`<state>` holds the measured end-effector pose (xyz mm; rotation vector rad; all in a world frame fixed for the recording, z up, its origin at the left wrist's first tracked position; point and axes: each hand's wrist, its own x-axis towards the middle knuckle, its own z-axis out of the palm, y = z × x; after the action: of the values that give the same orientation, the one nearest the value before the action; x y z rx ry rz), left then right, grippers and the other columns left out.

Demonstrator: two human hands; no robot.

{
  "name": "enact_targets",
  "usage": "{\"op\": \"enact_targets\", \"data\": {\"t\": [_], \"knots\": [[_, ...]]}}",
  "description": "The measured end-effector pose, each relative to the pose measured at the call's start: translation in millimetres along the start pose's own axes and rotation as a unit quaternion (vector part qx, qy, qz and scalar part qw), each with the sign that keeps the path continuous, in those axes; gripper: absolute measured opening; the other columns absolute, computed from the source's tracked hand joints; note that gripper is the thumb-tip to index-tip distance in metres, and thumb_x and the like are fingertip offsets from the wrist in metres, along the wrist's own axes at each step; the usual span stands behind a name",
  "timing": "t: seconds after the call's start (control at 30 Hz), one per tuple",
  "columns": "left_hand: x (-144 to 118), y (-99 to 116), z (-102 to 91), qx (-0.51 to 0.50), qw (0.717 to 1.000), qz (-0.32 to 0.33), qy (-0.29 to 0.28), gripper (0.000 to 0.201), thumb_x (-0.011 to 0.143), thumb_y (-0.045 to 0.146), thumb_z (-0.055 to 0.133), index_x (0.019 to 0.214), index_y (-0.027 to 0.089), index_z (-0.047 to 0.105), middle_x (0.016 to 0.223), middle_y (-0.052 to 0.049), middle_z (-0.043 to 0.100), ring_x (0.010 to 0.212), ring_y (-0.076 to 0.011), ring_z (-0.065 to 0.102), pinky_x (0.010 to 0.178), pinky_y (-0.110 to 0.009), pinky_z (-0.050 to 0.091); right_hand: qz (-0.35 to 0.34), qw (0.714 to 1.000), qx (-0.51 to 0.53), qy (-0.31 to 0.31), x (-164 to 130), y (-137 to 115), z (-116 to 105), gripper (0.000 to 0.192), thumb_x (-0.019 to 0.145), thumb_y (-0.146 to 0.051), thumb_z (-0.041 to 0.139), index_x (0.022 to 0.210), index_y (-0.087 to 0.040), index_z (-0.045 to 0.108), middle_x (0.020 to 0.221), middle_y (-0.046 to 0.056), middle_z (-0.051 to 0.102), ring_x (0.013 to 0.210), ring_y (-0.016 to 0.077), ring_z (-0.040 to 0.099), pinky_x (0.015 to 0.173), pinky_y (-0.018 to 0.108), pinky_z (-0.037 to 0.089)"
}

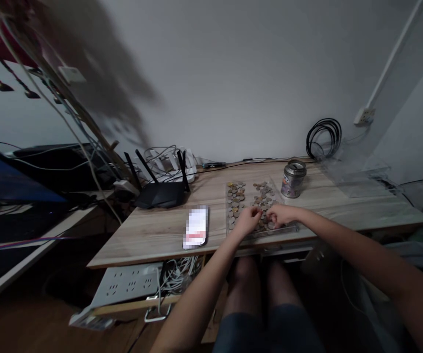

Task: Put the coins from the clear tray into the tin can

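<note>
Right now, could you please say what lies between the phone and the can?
The head view shows a tray of coins there, with desktop between tray and phone.

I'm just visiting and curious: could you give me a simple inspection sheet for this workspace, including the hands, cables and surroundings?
Surface: wood-grain desk, against a wall.
Job's things: coins in two groups on a clear tray; a metal can stands behind its right side.
Clutter: phone, screen lit; black router; clear plastic box.
Hands: left hand and right hand at the right-hand coins, fingers bent; whether either grips one, cannot tell.
Cables: black coil by the wall; white cables bunched below the desk.
Surroundings: wall socket at right.
</note>
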<state>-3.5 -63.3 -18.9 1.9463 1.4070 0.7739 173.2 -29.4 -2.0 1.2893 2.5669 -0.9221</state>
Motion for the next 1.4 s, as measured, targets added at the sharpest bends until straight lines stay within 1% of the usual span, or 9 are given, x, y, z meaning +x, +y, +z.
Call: {"op": "enact_targets", "data": {"t": [0.13,0.33,0.57,0.67,0.73,0.83,0.97,1.2,1.4], "knots": [[-7,-2,-7.6,-0.057,0.998,-0.005,0.007,0.023,0.077,0.027,0.048,0.08,0.013,0.066,0.072,-0.002,0.064,0.068,-0.0121,0.055,0.062,-0.022,0.042,-0.003,1.0,-0.002,-0.024,1,-11,3,0.046,0.056,-0.006,0.059,0.101,-0.016,0.064,0.067,-0.002,0.061,0.054,0.0081,0.049,0.05,0.017,0.034],[-15,0,-17.0,-0.16,0.986,-0.048,0.027,0.023,0.077,0.03,0.049,0.083,0.013,0.063,0.07,-0.001,0.062,0.065,-0.0115,0.054,0.059,-0.021,0.042,0.027,0.997,-0.011,-0.071,7,-12,3,0.024,0.059,-0.013,0.06,0.082,-0.013,0.068,0.065,-0.001,0.061,0.054,0.0088,0.05,0.049,0.018,0.035],[-32,6,-7.3,-0.24,0.962,-0.097,0.086,0.022,0.078,0.026,0.048,0.089,0.015,0.063,0.097,-0.006,0.066,0.094,-0.0161,0.058,0.076,-0.025,0.044,0.029,0.995,0.058,-0.069,3,-11,2,0.018,0.06,-0.014,0.06,0.078,-0.014,0.064,0.056,-0.004,0.056,0.045,0.0059,0.045,0.045,0.017,0.036],[-38,16,-0.1,-0.377,0.895,-0.18,0.155,0.028,0.083,0.025,0.038,0.097,0.016,0.06,0.101,-0.008,0.065,0.095,-0.0154,0.058,0.075,-0.025,0.046,0.008,0.995,0.094,0.04,-2,-24,-4,0.015,0.061,-0.018,0.061,0.074,-0.013,0.063,0.055,-0.003,0.056,0.046,0.0071,0.047,0.046,0.017,0.036],[-39,26,1.2,-0.516,0.814,-0.236,0.124,0.029,0.085,0.025,0.032,0.088,0.015,0.06,0.091,-0.009,0.065,0.087,-0.0157,0.061,0.072,-0.027,0.048,-0.032,0.986,0.135,0.092,-6,-39,-12,0.016,0.063,-0.023,0.061,0.076,-0.012,0.063,0.057,-0.001,0.058,0.049,0.0086,0.05,0.048,0.019,0.039],[-42,38,-5.0,-0.681,0.685,-0.24,0.092,0.028,0.084,0.019,0.033,0.071,0.015,0.057,0.078,-0.009,0.063,0.078,-0.0159,0.062,0.07,-0.03,0.051,-0.099,0.971,0.178,0.129,-6,-62,-25,0.024,0.065,-0.03,0.064,0.08,-0.012,0.063,0.066,0.002,0.063,0.059,0.0112,0.056,0.054,0.02,0.042],[-52,36,-27.5,-0.76,0.578,-0.241,0.174,0.025,0.083,0.01,0.036,0.064,0.015,0.052,0.061,-0.002,0.054,0.059,-0.0092,0.055,0.061,-0.023,0.05,-0.058,0.969,0.116,0.212,6,-64,-20,0.022,0.075,-0.032,0.057,0.08,-0.012,0.064,0.072,0.004,0.064,0.064,0.0118,0.056,0.058,0.021,0.04],[-85,7,-63.5,-0.802,0.531,-0.207,0.177,0.027,0.09,0.013,0.034,0.066,0.016,0.047,0.047,0.008,0.026,0.034,-0.0035,0.023,0.032,-0.014,0.019,-0.009,0.993,-0.016,0.113,28,-31,36,0.031,0.06,-0.027,0.072,0.087,-0.015,0.063,0.073,0.0,0.062,0.063,0.0106,0.052,0.054,0.019,0.035],[-97,5,-63.0,-0.809,0.515,-0.22,0.182,0.023,0.086,0.01,0.034,0.069,0.015,0.05,0.052,0.006,0.031,0.038,-0.0037,0.031,0.034,-0.013,0.023,0.009,0.997,-0.059,0.049,31,-40,29,0.024,0.058,-0.022,0.072,0.08,-0.015,0.063,0.073,0.001,0.062,0.063,0.0107,0.051,0.052,0.018,0.034]]}}
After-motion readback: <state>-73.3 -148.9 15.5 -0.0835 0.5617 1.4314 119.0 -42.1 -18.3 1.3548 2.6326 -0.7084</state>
